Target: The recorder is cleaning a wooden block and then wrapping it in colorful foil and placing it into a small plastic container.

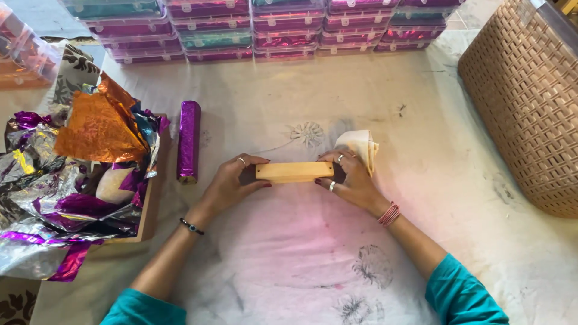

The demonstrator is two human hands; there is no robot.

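We hold a bare wooden block [294, 171] between both hands, lying lengthwise just above the cloth [301, 253]. Our left hand [232, 183] has its fingers closed round the block's left end, thumb under and fingers over; our right hand [349, 177] pinches the right end the same way. Neither hand is open, and both have the block and nothing else that we can see.

No foil is on the block yet, so as we judge it, this piece stands at the very start of its wrapping. One piece looks finished: a purple roll [188, 141] lies well to the left of our left hand, fully covered in foil. Further left of that hand sits a tray [152, 204] heaped with loose foil sheets [72, 180], orange, purple and silver, so there is plenty of stock to draw from.

Just behind our right hand a folded cream cloth [363, 144] rests. Far beyond both hands, clear boxes [271, 27] are stacked in rows, seemingly filled with coloured pieces. Well to the right of our right hand stands a woven basket [530, 102].
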